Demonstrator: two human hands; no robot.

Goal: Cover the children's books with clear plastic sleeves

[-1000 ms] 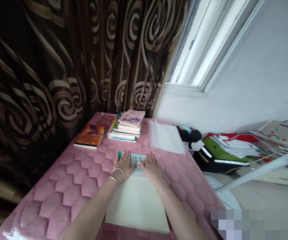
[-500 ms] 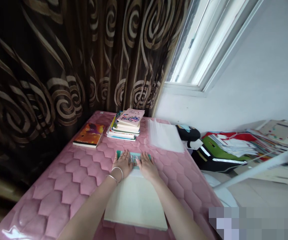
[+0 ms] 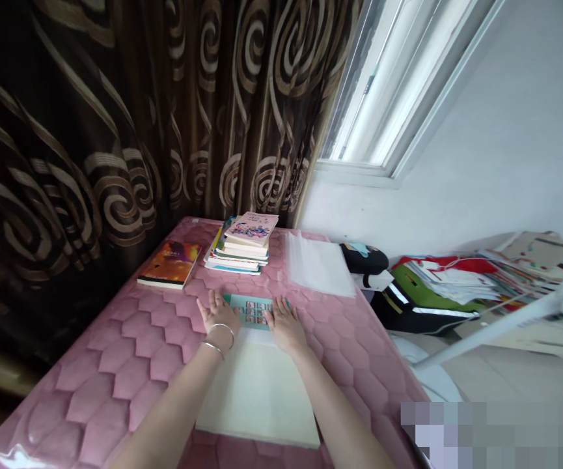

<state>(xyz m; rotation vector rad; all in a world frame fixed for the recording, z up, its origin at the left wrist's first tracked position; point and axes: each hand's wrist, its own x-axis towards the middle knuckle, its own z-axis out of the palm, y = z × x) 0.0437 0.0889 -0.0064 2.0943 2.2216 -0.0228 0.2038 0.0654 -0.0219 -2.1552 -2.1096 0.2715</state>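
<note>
A small teal-bordered card with rows of coloured pictures point(image 3: 252, 311) lies flat on the pink quilted table cover point(image 3: 115, 365). My right hand point(image 3: 285, 327) rests palm down on the card's right end, fingers spread. My left hand point(image 3: 217, 312), with thin metal bangles on its wrist, lies flat at the card's left end, fingers apart, barely touching it. A cream sheet or board point(image 3: 256, 397) lies under my forearms, just below the card.
A stack of books point(image 3: 242, 244), an orange-covered book point(image 3: 170, 264) and a clear plastic sleeve point(image 3: 317, 264) lie beyond my hands. A dark swirled curtain point(image 3: 90, 130) hangs along the left side. A black and green bag point(image 3: 422, 306) and piled papers point(image 3: 457, 283) lie to the right, past the table edge.
My left hand has slid leftward to the card's left end, uncovering the pictures. My right hand has shifted slightly. The view has drifted a little.
</note>
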